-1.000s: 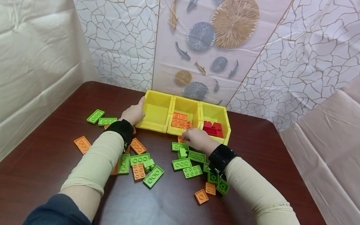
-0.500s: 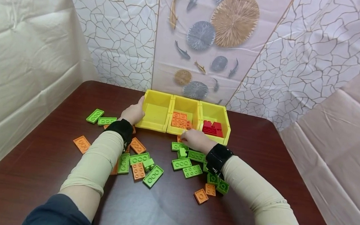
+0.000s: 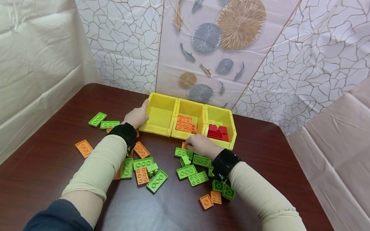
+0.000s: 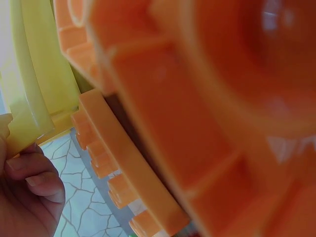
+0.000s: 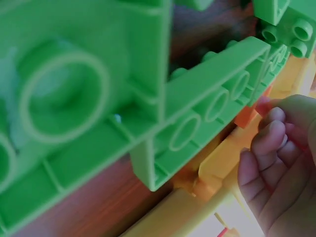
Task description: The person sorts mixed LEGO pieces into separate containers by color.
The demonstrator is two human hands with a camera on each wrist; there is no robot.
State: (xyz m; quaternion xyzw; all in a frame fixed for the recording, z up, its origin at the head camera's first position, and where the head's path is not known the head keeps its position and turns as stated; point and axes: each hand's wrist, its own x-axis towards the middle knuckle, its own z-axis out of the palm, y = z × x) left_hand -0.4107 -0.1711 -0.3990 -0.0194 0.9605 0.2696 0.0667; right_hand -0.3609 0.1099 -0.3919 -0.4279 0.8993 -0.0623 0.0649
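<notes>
My left hand [image 3: 137,117] grips the left end of a yellow three-part bin [image 3: 162,131], with the thumb along its rim and the fingers curled beneath in the left wrist view. Just in front of the bin's middle section, my right hand [image 3: 200,145] pinches an orange toy brick [image 5: 245,116], mostly hidden by the fingertips. Green bricks [image 3: 186,172] lie close below this hand. Orange bricks [image 3: 184,123] fill part of the middle compartment, and red bricks [image 3: 217,132] sit in the right one. The left compartment holds nothing.
Green and orange bricks [image 3: 142,176] lie scattered before the left forearm. Further left are an orange brick [image 3: 84,148] and a green brick [image 3: 97,119]. Two small orange bricks [image 3: 206,201] rest beside the right forearm. A patterned cloth [image 3: 123,39] hangs behind the table.
The right hand has shifted very slightly toward me. Green bricks beside it have been nudged, and one small green brick has turned a little. The left hand stays in place.
</notes>
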